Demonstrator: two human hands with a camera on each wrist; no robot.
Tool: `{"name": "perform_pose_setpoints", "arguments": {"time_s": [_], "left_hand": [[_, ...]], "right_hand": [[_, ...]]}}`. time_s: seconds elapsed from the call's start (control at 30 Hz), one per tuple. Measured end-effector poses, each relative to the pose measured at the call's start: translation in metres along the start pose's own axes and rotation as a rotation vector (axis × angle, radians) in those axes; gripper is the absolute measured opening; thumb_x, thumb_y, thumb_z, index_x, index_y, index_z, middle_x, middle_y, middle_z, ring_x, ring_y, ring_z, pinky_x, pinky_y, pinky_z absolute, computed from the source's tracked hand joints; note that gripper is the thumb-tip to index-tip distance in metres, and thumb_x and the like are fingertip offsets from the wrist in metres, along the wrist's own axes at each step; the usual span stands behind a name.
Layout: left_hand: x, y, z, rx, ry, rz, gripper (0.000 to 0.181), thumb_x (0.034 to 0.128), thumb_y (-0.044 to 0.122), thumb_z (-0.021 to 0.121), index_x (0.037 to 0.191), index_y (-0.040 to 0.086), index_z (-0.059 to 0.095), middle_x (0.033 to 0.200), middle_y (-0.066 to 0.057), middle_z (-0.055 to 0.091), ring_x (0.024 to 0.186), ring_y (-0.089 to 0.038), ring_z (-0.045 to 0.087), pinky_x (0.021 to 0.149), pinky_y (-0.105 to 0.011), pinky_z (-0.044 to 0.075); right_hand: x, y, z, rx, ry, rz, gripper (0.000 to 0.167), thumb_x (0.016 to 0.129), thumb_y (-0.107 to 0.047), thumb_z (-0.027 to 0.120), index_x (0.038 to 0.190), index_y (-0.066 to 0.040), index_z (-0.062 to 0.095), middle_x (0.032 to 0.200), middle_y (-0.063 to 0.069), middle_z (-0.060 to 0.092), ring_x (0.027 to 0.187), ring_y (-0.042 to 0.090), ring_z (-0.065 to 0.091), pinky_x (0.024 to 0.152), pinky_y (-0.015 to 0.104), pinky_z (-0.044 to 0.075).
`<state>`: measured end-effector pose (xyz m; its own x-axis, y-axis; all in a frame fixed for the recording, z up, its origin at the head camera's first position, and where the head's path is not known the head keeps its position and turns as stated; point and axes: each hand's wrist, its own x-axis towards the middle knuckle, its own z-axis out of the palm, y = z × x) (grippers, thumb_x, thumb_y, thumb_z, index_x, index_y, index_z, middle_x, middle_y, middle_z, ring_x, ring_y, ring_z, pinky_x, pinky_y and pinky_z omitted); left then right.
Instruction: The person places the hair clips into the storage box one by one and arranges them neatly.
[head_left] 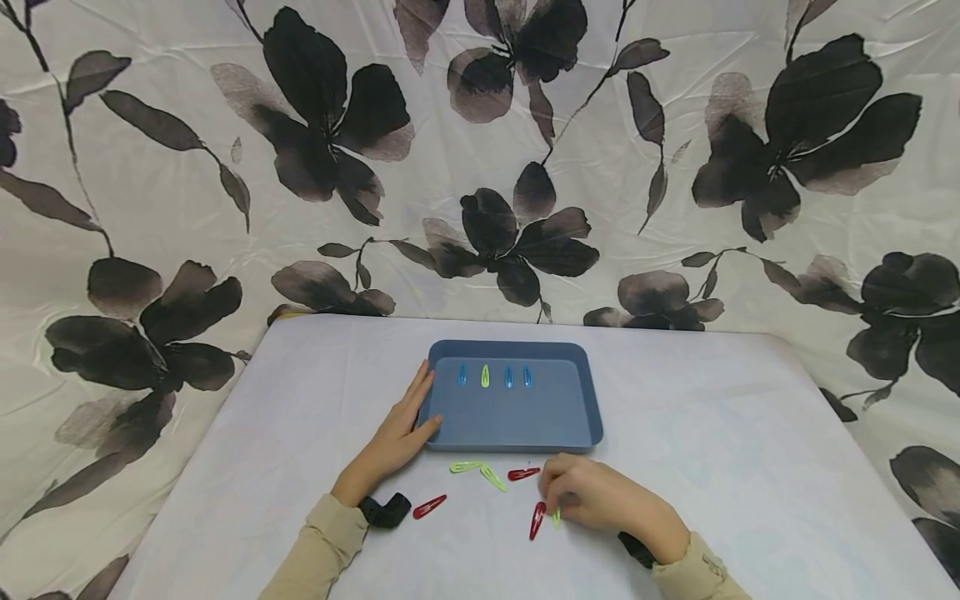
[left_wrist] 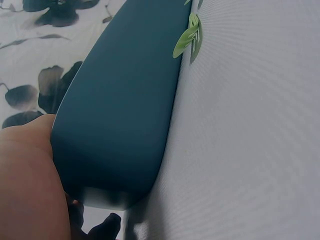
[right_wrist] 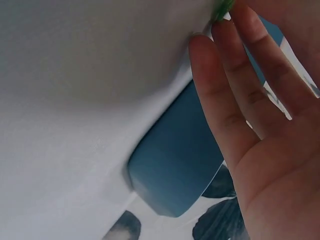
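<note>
My right hand [head_left: 592, 492] is low over the table in front of the tray, pinching a green snap hair clip [head_left: 557, 518] between thumb and fingertips; the clip [right_wrist: 223, 10] is partly hidden by the fingers in the right wrist view. Close beside it lies a red hair clip [head_left: 537, 521]. My left hand [head_left: 393, 433] rests along the left side of a blue-grey tray [head_left: 517, 423], fingers straight and thumb over the front left rim. Inside the tray, near its back, a green clip [head_left: 485, 376] stands in a row with blue clips [head_left: 462, 375].
In front of the tray lie two green clips [head_left: 465, 467] and another red clip [head_left: 523, 473]. One more red clip [head_left: 430, 507] is near the left wrist. The table wears a white cover [head_left: 697, 408], and a floral cloth [head_left: 645, 175] hangs behind it.
</note>
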<state>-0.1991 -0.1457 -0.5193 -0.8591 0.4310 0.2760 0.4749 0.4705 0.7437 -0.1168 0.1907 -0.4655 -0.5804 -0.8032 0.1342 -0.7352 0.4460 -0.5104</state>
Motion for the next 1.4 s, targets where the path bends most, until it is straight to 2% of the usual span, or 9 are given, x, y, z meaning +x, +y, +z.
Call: {"name": "perform_pose_setpoints", "arguments": {"time_s": [0.27,0.47,0.73,0.93,1.1,1.4], "left_hand": [[0.000,0.002,-0.001,-0.008,-0.002,-0.005,0.072,0.1002,0.017,0.056,0.158,-0.001,0.016,0.167,-0.010,0.002,0.151,-0.029,0.008,0.115,-0.061,0.016],[0.000,0.001,0.000,0.000,0.004,0.004,0.072,0.0997,0.016,0.057,0.157,-0.001,0.017,0.166,-0.012,0.004,0.151,-0.031,0.009,0.114,-0.062,0.017],[0.001,0.001,0.000,0.002,-0.010,-0.015,0.071,0.1006,0.017,0.055,0.158,0.000,0.016,0.167,-0.009,0.002,0.151,-0.027,0.007,0.116,-0.058,0.015],[0.000,0.001,0.000,-0.003,-0.010,-0.012,0.072,0.1004,0.017,0.056,0.158,0.001,0.015,0.167,-0.010,0.002,0.151,-0.027,0.008,0.116,-0.060,0.015],[0.000,0.001,-0.001,0.001,-0.001,0.004,0.073,0.1001,0.018,0.057,0.157,-0.001,0.016,0.166,-0.011,0.003,0.151,-0.030,0.009,0.114,-0.062,0.017],[0.000,0.001,0.000,0.010,0.009,0.009,0.072,0.1002,0.018,0.056,0.157,-0.002,0.016,0.166,-0.013,0.004,0.151,-0.032,0.010,0.114,-0.062,0.017]], "right_hand": [[-0.008,0.000,-0.004,0.042,-0.035,0.073,0.023,0.075,0.007,0.078,0.080,-0.015,0.077,0.093,-0.011,0.059,0.087,0.002,0.053,0.078,0.022,0.051],[-0.015,0.002,-0.006,0.110,-0.031,0.091,0.025,0.072,0.012,0.077,0.080,-0.011,0.079,0.090,-0.010,0.059,0.084,0.001,0.052,0.073,0.020,0.051],[-0.020,0.008,-0.006,0.161,-0.039,0.130,0.027,0.073,0.012,0.078,0.081,-0.013,0.078,0.085,-0.013,0.061,0.078,0.000,0.054,0.067,0.018,0.050],[-0.017,0.009,-0.009,0.136,-0.052,0.123,0.026,0.073,0.011,0.078,0.078,-0.014,0.076,0.079,-0.013,0.060,0.070,-0.002,0.052,0.063,0.017,0.049],[-0.011,0.008,-0.015,0.130,-0.066,0.165,0.026,0.076,0.009,0.076,0.076,-0.017,0.074,0.077,-0.014,0.058,0.067,-0.002,0.050,0.061,0.018,0.047],[0.003,0.009,-0.027,0.122,0.019,0.134,0.020,0.081,0.006,0.074,0.081,-0.014,0.071,0.080,-0.012,0.061,0.070,0.000,0.053,0.064,0.021,0.050]]}}
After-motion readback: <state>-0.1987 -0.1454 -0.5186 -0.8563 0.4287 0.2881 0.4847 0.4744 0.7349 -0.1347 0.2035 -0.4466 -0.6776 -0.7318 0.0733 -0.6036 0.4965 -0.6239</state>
